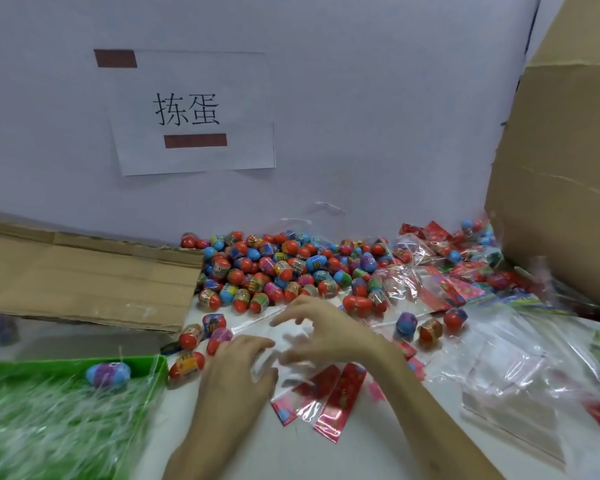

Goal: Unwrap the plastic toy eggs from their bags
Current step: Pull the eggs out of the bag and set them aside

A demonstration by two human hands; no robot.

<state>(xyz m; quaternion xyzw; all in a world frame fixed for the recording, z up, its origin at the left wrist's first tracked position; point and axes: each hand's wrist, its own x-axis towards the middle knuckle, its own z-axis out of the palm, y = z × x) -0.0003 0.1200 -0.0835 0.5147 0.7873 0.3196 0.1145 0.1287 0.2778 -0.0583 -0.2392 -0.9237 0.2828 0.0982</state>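
A big heap of loose plastic toy eggs (274,268), red, blue and pink, lies against the wall. My left hand (236,372) and my right hand (333,332) meet just in front of it, both holding a blurred clear plastic bag (286,342) between them. I cannot tell if an egg is inside it. A few loose eggs (191,336) lie by my left hand, and more eggs (430,329) sit to the right. One blue and purple egg (108,374) rests in the green bin (155,375).
Empty bags with red headers (340,400) lie under my right forearm. Clear bags (499,362) and bagged eggs (465,271) cover the right side. Flat cardboard (84,278) lies at the left, a tall cardboard box (561,168) stands at the right, and a paper sign (191,112) hangs on the wall.
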